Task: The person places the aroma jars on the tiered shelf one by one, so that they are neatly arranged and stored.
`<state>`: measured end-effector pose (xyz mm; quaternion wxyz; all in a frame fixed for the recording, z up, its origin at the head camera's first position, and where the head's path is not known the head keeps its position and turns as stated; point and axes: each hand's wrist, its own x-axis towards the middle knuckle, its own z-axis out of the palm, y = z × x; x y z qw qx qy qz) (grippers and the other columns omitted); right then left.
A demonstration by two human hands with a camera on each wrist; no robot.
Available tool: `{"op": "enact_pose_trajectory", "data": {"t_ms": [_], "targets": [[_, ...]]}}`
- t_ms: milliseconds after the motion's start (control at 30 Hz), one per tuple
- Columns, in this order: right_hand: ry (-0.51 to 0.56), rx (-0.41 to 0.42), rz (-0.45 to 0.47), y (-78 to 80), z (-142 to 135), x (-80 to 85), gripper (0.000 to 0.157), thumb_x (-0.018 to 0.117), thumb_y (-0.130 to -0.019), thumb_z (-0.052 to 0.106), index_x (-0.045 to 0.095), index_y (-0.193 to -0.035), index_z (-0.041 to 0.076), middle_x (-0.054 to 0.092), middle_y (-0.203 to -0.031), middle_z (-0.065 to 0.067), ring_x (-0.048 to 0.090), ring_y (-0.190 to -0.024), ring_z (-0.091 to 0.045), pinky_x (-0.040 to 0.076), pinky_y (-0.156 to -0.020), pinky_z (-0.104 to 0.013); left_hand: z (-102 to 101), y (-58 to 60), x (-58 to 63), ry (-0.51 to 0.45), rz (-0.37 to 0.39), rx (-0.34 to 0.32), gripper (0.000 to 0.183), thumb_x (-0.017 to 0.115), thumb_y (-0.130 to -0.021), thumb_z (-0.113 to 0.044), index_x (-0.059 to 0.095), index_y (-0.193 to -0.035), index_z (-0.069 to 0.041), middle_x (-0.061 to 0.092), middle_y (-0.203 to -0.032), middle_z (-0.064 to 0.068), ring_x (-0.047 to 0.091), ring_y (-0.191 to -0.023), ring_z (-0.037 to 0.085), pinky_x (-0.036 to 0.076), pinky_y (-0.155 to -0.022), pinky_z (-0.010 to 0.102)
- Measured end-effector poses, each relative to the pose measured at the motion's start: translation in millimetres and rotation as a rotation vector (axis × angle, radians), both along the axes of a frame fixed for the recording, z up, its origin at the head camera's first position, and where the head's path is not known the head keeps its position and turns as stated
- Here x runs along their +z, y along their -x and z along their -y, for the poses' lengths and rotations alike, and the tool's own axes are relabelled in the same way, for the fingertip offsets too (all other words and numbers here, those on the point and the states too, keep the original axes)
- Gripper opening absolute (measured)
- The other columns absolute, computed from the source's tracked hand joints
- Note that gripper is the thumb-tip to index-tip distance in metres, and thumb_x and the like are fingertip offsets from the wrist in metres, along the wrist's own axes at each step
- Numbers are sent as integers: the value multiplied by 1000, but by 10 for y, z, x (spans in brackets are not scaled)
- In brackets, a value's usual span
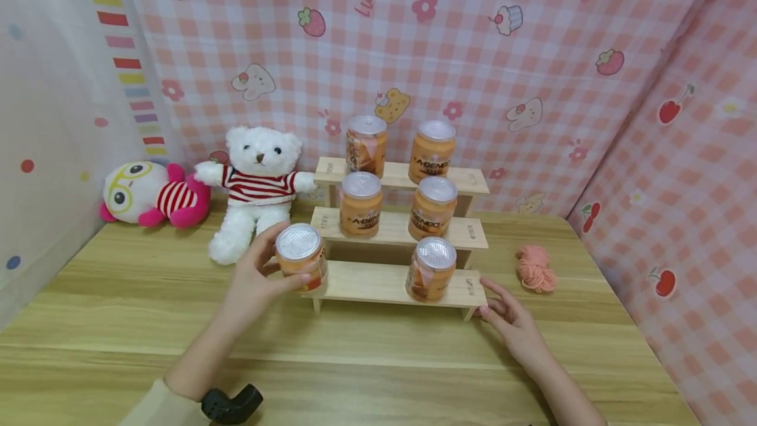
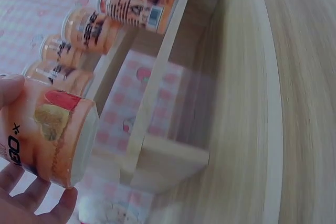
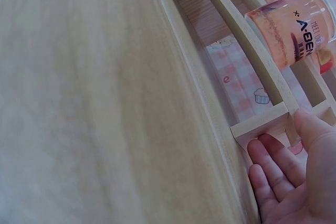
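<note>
My left hand (image 1: 260, 275) grips an orange can (image 1: 303, 268) with a silvery lid, thumb on the near side and fingers round the far side. The can is over the left end of the lowest tier of a three-tier wooden display shelf (image 1: 367, 281); in the left wrist view its base (image 2: 84, 150) shows above the plank. At the lowest tier's right end, my right hand (image 1: 514, 327) holds the plank's corner, with the thumb at the front edge. The right wrist view shows its fingers (image 3: 275, 166) curled beside the shelf's leg. Another can (image 1: 430, 271) stands right on that tier.
Two matching cans stand on the top tier (image 1: 397, 175) and two on the middle tier (image 1: 390, 230). A white teddy bear (image 1: 260, 183) and a pink plush toy (image 1: 156, 196) sit at left. Pink yarn (image 1: 536, 269) lies right. A black curved object (image 1: 232, 405) is near the left sleeve.
</note>
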<state>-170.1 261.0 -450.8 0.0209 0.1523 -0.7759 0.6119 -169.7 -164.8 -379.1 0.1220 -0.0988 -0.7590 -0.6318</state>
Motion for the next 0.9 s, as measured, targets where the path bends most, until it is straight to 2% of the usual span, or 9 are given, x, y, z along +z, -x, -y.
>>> {"op": "enact_pose_trajectory", "data": {"t_ms": [400,567,767,900], "targets": [[-5,-10,4,-4,3,-6,51,54,-97,2,35,-143,-5,55,-119,-35,62,-99,-7,51,-83,-23,-346,36,42,-32,28,-82,84,86,-71,-8,43,-142,-12,53,-126,10,50,-114,26,41,-93,47],[-5,-15,15,-11,5,-1,51,54,-97,2,35,-144,-4,55,-119,-35,62,-100,-7,51,-83,-23,-465,49,5,-55,35,-116,83,86,-70,-5,45,-142,-12,48,-136,7,48,-117,26,42,-93,46],[0,-3,11,-10,-2,-1,51,53,-98,3,34,-144,-5,55,-118,-35,62,-99,-8,51,-84,-23,-569,63,-11,-81,9,-143,82,85,-69,-3,46,-140,-13,51,-133,6,48,-114,25,44,-90,45],[1,5,6,-7,2,3,50,52,-98,4,34,-144,-5,55,-118,-36,62,-99,-8,50,-85,-23,-619,81,-7,-105,-6,-159,83,85,-67,1,47,-140,-14,52,-132,7,49,-113,26,44,-91,49]]}}
